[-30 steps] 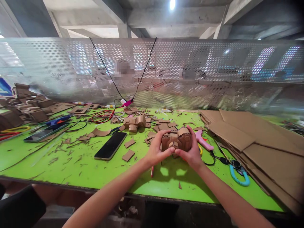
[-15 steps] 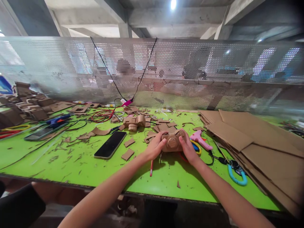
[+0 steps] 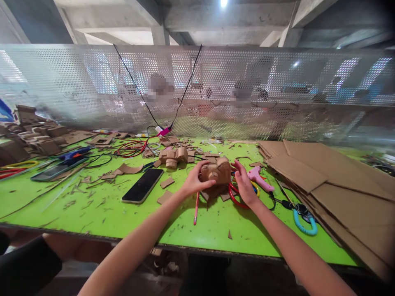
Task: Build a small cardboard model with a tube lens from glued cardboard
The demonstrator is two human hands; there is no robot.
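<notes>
The green bench (image 3: 92, 213) runs wide in front of me, strewn with cardboard scraps, and a perforated metal screen (image 3: 277, 82) stands along its far edge. On my right a stack of flat cardboard sheets (image 3: 333, 181) covers that end of the bench. Left of my arms a black phone (image 3: 142, 186) lies face up, and beyond it sits a second small cardboard model (image 3: 173, 157) among offcuts. My left hand (image 3: 194, 181) is closed around the left side of the cardboard model (image 3: 216, 172), fingers curled over its top, holding it just above the bench near the middle. My right hand (image 3: 245, 187) is beside the model on its right, fingers loosely spread; I cannot tell if it touches the model. Under that hand lie red-handled scissors (image 3: 235, 198), with a pink glue gun (image 3: 258, 177) just past them. A teal coiled cord (image 3: 304, 224) lies further right, and a red pencil (image 3: 196, 207) lies below my left wrist.
</notes>
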